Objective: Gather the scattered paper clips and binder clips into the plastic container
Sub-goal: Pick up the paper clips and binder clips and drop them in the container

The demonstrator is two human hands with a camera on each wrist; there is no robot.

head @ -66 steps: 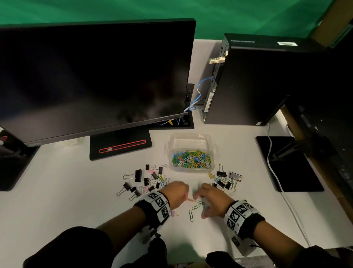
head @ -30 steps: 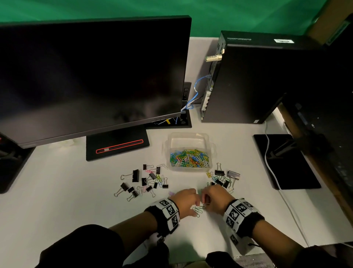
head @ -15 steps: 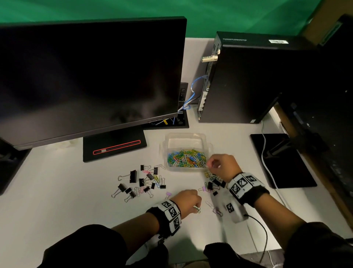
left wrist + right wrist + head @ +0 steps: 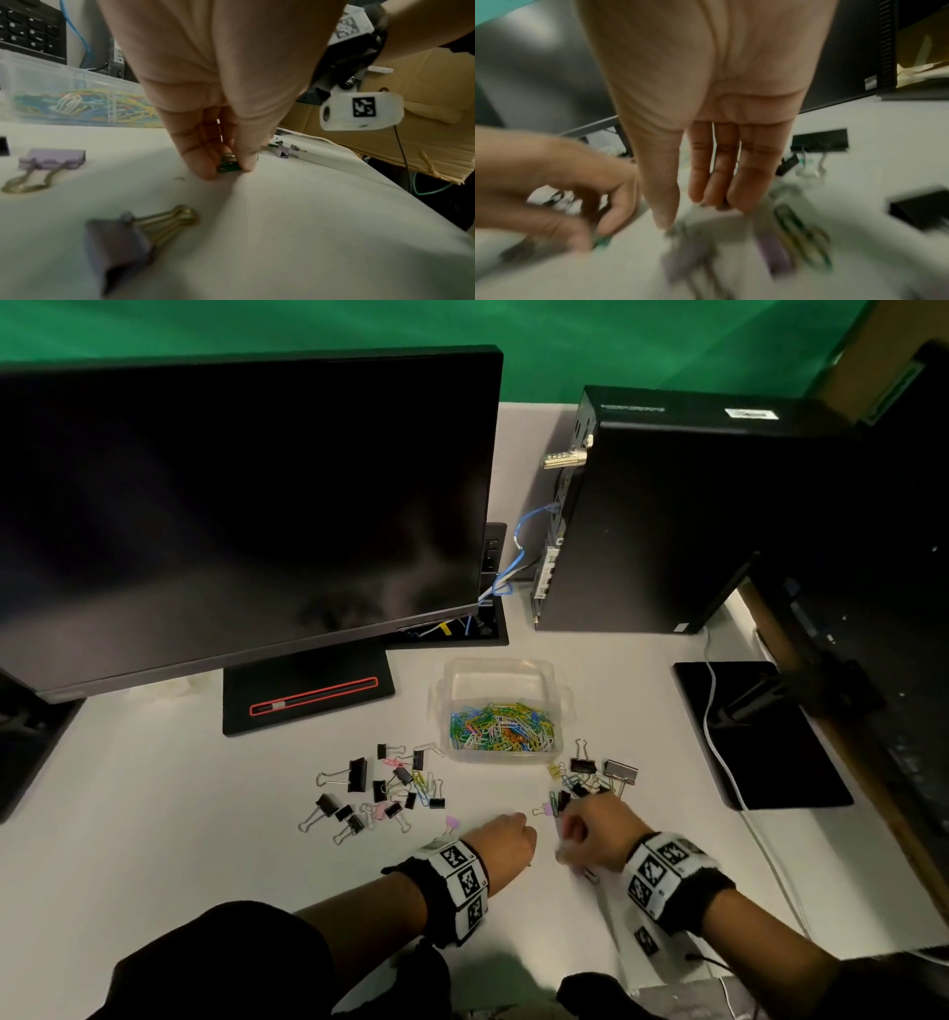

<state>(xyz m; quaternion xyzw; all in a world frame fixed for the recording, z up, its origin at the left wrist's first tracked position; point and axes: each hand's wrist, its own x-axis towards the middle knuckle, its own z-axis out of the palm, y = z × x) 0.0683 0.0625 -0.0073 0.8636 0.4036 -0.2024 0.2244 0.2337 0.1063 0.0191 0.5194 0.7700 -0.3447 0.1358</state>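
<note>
The clear plastic container holds a heap of coloured paper clips. My left hand rests on the white table in front of it. In the left wrist view its thumb and finger pinch a small green clip against the table. My right hand hovers just right of it. Its fingers hang straight and hold nothing, above blurred purple binder clips and paper clips. Black binder clips lie in a left pile and a right pile.
A large monitor and its stand fill the back left. A black computer tower stands at the back right. A black pad with a white cable lies right. Two purple binder clips lie near my left hand.
My right hand, which was up at the container half a second ago, has come back down beside my left hand. The left hand has stayed at the same spot.
</note>
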